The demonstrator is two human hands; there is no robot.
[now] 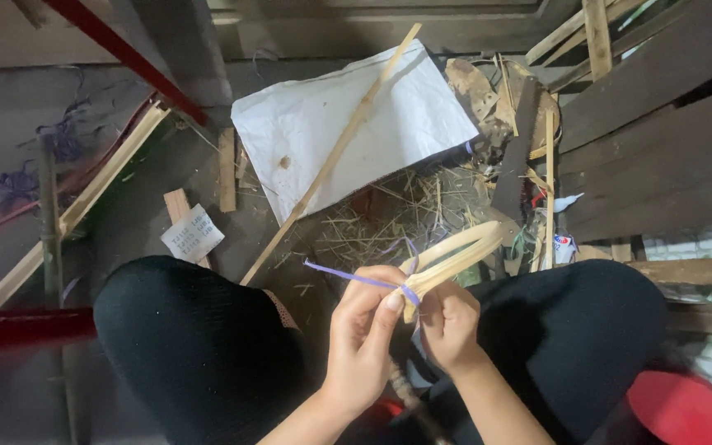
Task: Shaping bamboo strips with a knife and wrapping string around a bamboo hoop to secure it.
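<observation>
**Clutter lying across the workshop floor**

A white sheet [348,124] is lying on the floor [10,156], with a long thin wooden strip [331,156] resting diagonally across it. Dry straw [397,210] is piling up just below the sheet. A small paper slip [192,234] with writing is sitting near a short wood offcut [226,169]. Dark wooden planks [653,140] are slanting along the right side. A red bar [117,51] is crossing the upper left, and a red round object [684,409] is showing at the lower right corner.

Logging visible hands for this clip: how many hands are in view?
2: the left hand pinches the purple strip, and the right hand grips the looped bamboo strip. No other hands show.
</observation>
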